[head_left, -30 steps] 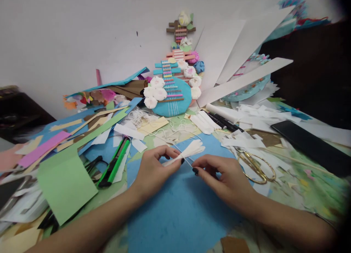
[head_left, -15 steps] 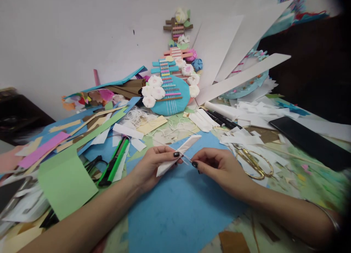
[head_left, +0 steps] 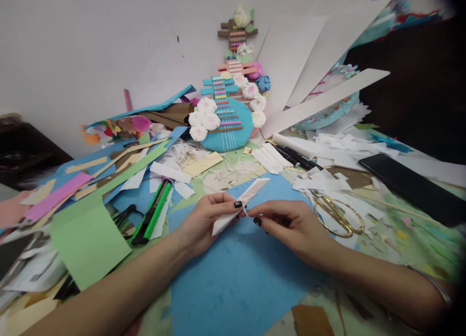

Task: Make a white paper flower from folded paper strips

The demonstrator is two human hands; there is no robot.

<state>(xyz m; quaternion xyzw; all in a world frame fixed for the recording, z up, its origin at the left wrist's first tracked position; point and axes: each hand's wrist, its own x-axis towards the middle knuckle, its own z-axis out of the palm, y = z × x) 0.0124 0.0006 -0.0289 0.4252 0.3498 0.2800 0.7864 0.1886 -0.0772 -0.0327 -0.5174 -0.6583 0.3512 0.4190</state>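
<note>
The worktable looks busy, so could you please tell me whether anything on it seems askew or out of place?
Yes: the white thread beyond the left hand lies in a loose tangle rather than neatly wound, beside strewn paper scraps. The folded white paper in that hand shows no obvious damage.

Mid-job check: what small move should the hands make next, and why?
I'd probably have the right hand draw the white string gently snug. The left hand pinches the folded white paper near its middle, where the string meets it, and the right fingertips are at the string, though how firmly they grip it is hard to tell.
</note>
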